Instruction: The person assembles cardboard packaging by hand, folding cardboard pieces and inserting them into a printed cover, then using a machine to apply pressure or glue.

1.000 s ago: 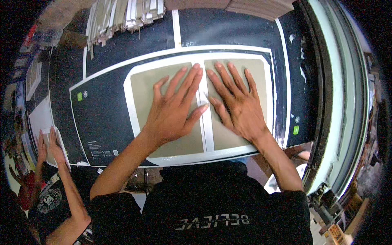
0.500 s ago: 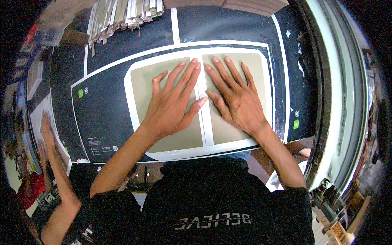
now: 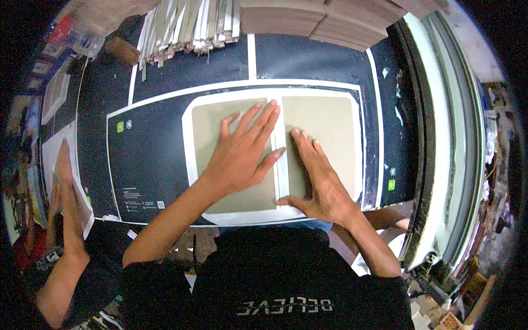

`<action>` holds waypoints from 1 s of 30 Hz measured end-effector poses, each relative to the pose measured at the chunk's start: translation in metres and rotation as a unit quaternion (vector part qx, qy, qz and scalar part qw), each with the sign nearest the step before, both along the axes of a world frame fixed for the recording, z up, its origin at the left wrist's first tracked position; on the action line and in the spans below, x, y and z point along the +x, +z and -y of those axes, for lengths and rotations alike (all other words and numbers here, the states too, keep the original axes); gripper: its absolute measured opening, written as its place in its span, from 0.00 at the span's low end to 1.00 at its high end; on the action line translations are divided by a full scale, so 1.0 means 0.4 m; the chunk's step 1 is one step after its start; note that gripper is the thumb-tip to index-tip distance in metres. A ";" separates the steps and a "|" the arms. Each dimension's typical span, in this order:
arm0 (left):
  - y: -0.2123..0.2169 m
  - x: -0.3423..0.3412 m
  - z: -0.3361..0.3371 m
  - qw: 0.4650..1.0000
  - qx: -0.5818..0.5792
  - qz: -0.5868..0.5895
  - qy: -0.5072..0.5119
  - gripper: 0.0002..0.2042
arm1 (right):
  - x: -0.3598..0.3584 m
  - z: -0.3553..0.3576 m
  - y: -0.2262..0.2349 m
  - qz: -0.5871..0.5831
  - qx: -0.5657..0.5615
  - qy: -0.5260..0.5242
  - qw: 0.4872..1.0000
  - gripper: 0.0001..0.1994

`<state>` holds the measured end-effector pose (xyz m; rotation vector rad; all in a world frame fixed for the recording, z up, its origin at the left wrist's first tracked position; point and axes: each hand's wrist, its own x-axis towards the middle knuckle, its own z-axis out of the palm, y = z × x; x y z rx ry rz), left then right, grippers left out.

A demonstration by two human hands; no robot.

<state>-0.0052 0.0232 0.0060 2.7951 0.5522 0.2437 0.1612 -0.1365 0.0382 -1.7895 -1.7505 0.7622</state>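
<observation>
1. At the far left, near 9 o'clock, a co-worker's hand [image 3: 61, 176] lies flat on a white sheet [image 3: 52, 159] at the edge of the desk [image 3: 154, 77], its forearm running down toward 7 o'clock.
2. A large dark printed sheet [image 3: 148, 159] with white border lines covers the middle of the desk; two small green marks sit near its left corner.
3. On the dark sheet lies a white sheet with rounded corners [image 3: 187, 143] carrying two grey-beige boards side by side, a narrow white strip between them.
4. The left hand [image 3: 242, 157] rests palm down on the left board [image 3: 212, 126], fingers spread apart and pointing to 1 o'clock; nothing is gripped, and the thumb reaches across toward the white strip.
5. The right hand [image 3: 322, 184] presses flat on the lower left part of the right board [image 3: 330, 132], fingers nearly together and pointing to 11 o'clock, thumb stretched along the bottom edge near the strip; it clasps nothing.
6. At 12 o'clock a row of pale strips [image 3: 187, 25] leans beside stacked brown cardboard [image 3: 330, 19].
7. At 3 o'clock a pale window frame [image 3: 462, 137] curves along the desk's right edge.
</observation>
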 end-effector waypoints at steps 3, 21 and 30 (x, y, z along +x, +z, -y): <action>0.006 -0.005 -0.002 1.000 -0.012 -0.002 -0.001 0.37 | -0.003 0.000 -0.005 -0.002 0.007 0.006 1.000 0.64; 0.032 0.241 -0.061 0.984 -0.075 0.163 -0.002 0.25 | 0.133 0.001 -0.002 -0.079 0.107 -0.287 0.949 0.23; 0.028 0.417 -0.089 0.991 -0.122 0.059 -0.019 0.27 | 0.339 -0.075 -0.030 0.094 0.102 -0.237 0.962 0.18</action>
